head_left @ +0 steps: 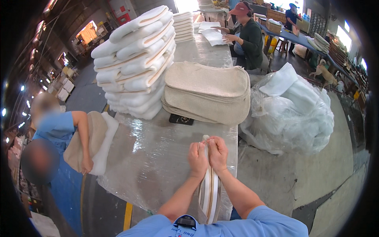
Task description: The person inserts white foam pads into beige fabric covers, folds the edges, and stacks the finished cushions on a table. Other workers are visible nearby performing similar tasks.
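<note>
My left hand and my right hand are side by side above the plastic-wrapped table, both closed. Between them they pinch the far end of a long beige fabric piece. White bands and a thin brown line run along its length, and a small pale tip pokes out beyond my fingers. Its near end hangs down toward my body between my forearms. Just beyond my hands lies a stack of beige fabric pieces with rounded ends. A flat black item sticks out from under that stack.
Folded white padding is piled high at the far left of the table. A clear plastic bag of white padding stands right of the table. At left, a co-worker holds beige and white pieces; another person handles white sheets at the far end.
</note>
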`<control>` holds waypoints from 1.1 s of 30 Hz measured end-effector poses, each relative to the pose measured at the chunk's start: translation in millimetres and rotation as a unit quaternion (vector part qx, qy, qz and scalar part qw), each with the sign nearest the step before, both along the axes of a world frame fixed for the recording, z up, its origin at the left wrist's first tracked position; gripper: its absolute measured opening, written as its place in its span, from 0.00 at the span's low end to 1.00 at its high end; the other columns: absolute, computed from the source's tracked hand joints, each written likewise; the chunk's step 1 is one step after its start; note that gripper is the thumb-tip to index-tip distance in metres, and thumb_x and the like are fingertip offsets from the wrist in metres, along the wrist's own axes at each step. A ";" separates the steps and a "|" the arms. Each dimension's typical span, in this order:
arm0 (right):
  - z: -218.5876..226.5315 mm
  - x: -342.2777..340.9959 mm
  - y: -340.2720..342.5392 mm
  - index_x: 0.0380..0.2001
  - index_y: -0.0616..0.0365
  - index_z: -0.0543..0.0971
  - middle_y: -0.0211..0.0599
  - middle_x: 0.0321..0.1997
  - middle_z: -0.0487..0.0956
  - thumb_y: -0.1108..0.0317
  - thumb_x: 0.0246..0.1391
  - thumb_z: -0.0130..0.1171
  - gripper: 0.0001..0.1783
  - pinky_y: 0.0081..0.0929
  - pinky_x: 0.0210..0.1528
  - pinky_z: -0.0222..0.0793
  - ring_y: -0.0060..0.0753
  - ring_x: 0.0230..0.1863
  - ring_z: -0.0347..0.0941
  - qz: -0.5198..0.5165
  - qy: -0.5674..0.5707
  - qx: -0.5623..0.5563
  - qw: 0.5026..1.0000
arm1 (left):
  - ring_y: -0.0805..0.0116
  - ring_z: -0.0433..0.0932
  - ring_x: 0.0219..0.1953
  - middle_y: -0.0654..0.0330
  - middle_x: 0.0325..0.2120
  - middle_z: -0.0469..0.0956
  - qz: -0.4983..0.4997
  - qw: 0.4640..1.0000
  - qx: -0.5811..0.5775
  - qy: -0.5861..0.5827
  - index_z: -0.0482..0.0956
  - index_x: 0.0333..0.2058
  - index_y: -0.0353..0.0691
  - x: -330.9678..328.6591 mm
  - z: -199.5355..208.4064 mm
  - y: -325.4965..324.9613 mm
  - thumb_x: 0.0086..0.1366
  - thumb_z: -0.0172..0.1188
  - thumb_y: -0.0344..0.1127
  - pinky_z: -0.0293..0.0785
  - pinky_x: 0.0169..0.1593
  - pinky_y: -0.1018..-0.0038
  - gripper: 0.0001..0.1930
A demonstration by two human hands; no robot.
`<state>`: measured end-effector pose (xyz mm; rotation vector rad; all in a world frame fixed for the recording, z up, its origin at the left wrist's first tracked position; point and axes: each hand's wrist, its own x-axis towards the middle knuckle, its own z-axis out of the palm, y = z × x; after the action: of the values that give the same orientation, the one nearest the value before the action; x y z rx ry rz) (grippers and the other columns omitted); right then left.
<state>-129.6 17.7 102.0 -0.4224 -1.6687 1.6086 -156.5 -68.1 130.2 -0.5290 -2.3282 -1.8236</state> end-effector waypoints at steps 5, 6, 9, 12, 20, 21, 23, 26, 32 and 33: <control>16.2 -5.9 31.8 0.43 0.59 0.85 0.41 0.52 0.84 0.74 0.65 0.60 0.07 0.36 0.59 0.72 0.42 0.52 0.76 0.047 -0.028 0.155 0.986 | 0.54 0.79 0.32 0.52 0.28 0.78 -0.054 0.994 -0.069 0.067 0.85 0.37 0.33 -16.5 27.3 -12.6 0.70 0.67 0.33 0.76 0.39 0.64 0.08; 23.6 -8.5 37.0 0.43 0.58 0.85 0.39 0.51 0.85 0.74 0.64 0.61 0.07 0.36 0.59 0.72 0.43 0.52 0.75 0.080 -0.039 0.174 0.981 | 0.56 0.80 0.32 0.52 0.28 0.79 -0.054 0.994 -0.077 0.052 0.85 0.37 0.33 -20.3 30.6 -14.5 0.69 0.68 0.32 0.76 0.38 0.65 0.07; 36.2 -9.9 57.0 0.45 0.54 0.87 0.34 0.49 0.86 0.73 0.63 0.63 0.09 0.37 0.58 0.71 0.43 0.53 0.74 0.160 -0.071 0.233 0.957 | 0.63 0.81 0.32 0.54 0.30 0.82 -0.065 0.996 -0.064 0.004 0.85 0.37 0.32 -28.4 30.2 -17.0 0.69 0.68 0.33 0.76 0.37 0.68 0.08; 38.0 -9.9 68.6 0.44 0.53 0.87 0.33 0.48 0.87 0.72 0.62 0.65 0.08 0.37 0.56 0.72 0.43 0.50 0.75 0.174 -0.090 0.247 0.949 | 0.68 0.82 0.33 0.58 0.33 0.85 -0.101 0.985 0.063 -0.125 0.86 0.40 0.33 -45.9 16.9 -16.8 0.75 0.64 0.38 0.77 0.37 0.71 0.12; 26.5 -2.4 28.6 0.39 0.57 0.85 0.35 0.45 0.87 0.73 0.63 0.65 0.03 0.37 0.52 0.74 0.43 0.47 0.77 0.106 -0.064 0.166 0.978 | 0.69 0.83 0.38 0.54 0.39 0.86 -0.281 0.889 0.142 -0.331 0.85 0.49 0.32 -118.3 -3.4 20.9 0.82 0.50 0.56 0.80 0.45 0.68 0.29; 23.2 -1.5 30.9 0.39 0.57 0.84 0.36 0.44 0.87 0.74 0.63 0.64 0.03 0.37 0.53 0.74 0.43 0.47 0.78 0.103 -0.066 0.152 0.981 | 0.68 0.83 0.37 0.54 0.37 0.86 -0.307 0.863 0.088 -0.391 0.86 0.47 0.31 -118.7 -4.3 26.5 0.79 0.53 0.58 0.80 0.44 0.69 0.30; 17.5 -2.9 34.5 0.40 0.57 0.83 0.38 0.43 0.86 0.75 0.63 0.63 0.03 0.38 0.56 0.74 0.43 0.48 0.78 0.099 -0.063 0.125 0.985 | 0.69 0.83 0.37 0.55 0.36 0.86 -0.325 0.859 0.058 -0.393 0.87 0.44 0.32 -112.9 -8.4 39.0 0.78 0.56 0.58 0.79 0.43 0.70 0.29; 10.3 -6.1 34.6 0.40 0.58 0.83 0.40 0.41 0.85 0.77 0.63 0.63 0.04 0.39 0.62 0.74 0.44 0.50 0.80 0.083 -0.005 0.172 0.982 | 0.71 0.83 0.36 0.56 0.34 0.85 -0.338 0.851 0.049 -0.399 0.87 0.39 0.32 -112.5 -13.1 39.9 0.76 0.59 0.59 0.79 0.43 0.72 0.29; 4.6 3.7 27.3 0.41 0.60 0.82 0.42 0.44 0.85 0.77 0.64 0.63 0.03 0.37 0.63 0.73 0.47 0.51 0.81 0.113 0.000 0.112 0.987 | 0.71 0.83 0.40 0.57 0.37 0.85 -0.325 0.862 0.027 -0.387 0.86 0.42 0.33 -109.2 -19.1 32.2 0.78 0.57 0.58 0.79 0.45 0.72 0.28; 3.5 3.9 27.0 0.41 0.61 0.82 0.41 0.44 0.85 0.76 0.66 0.62 0.03 0.35 0.62 0.73 0.42 0.51 0.80 0.111 -0.012 0.103 0.988 | 0.70 0.83 0.42 0.57 0.39 0.85 -0.320 0.866 0.011 -0.384 0.86 0.45 0.33 -107.5 -18.7 31.0 0.79 0.55 0.57 0.79 0.47 0.72 0.28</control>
<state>-125.7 44.7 105.5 -0.1556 -1.9328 1.5688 -264.0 -37.1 111.5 -0.7398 -2.8228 -2.7767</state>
